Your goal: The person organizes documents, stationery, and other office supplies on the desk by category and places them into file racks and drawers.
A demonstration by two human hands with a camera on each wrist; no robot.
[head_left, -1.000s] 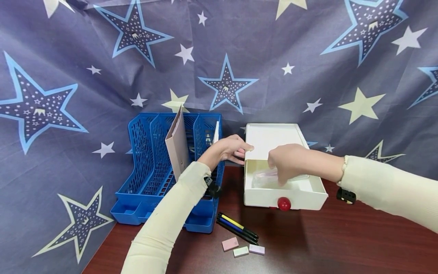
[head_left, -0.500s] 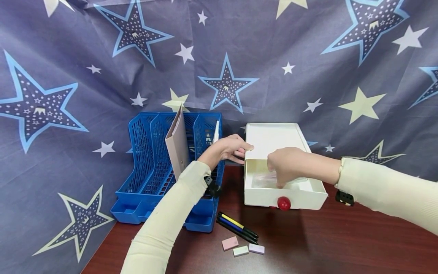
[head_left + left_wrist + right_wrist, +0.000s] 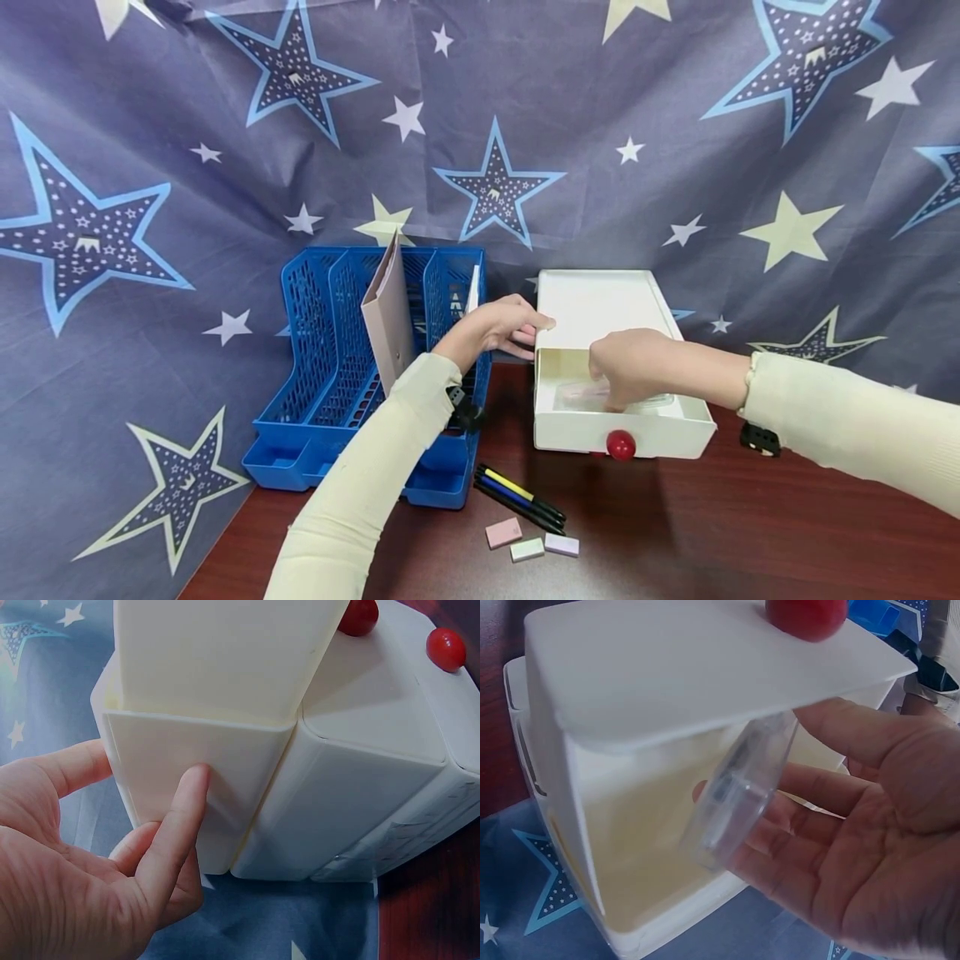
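Note:
My right hand point(image 3: 637, 367) reaches down into the pulled-out top drawer point(image 3: 573, 432) of a white drawer unit point(image 3: 600, 304). Between its thumb and fingers it holds a clear plastic case point(image 3: 746, 787), tilted inside the drawer in the right wrist view. What the case contains is unclear. A red knob point(image 3: 621, 445) sits on the drawer's front. At the unit's left, my left hand point(image 3: 504, 323) touches the top edge with one digit, while an extended finger point(image 3: 187, 799) lies against the side wall in the left wrist view.
A blue file rack point(image 3: 307, 333) stands left of the unit, holding a beige folder point(image 3: 387, 333). In front lie several pens point(image 3: 521, 502), plus a pink eraser point(image 3: 503, 533), a pale green one and a lilac one. Starry cloth point(image 3: 637, 108) hangs behind.
The right hand shifts only slightly within the drawer, and the clear case's angle changes a little with it. The left hand stays where it was on the unit.

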